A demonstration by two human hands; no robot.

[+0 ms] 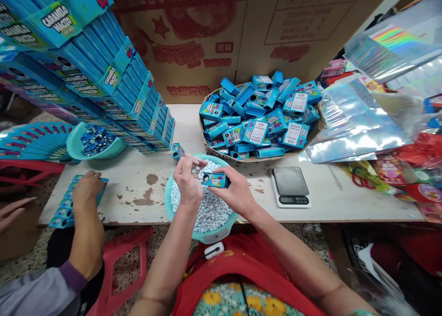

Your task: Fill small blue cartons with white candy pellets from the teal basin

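My right hand grips a small blue candy box, held sideways over a turquoise basin. At the box's left end, a round dark opening faces my left hand. A few pale candies show in my left hand's curled fingers, beside that opening. The basin is filled with small white and pale blue candies, partly hidden under both hands. Another small blue box stands on the table just behind the basin's left rim.
A large carton tray heaped with blue boxes stands behind. Stacked display boxes rise at left, near a bowl of shiny blue pieces. A co-worker's hand touches blue boxes at left. A digital scale and foil sheets lie right.
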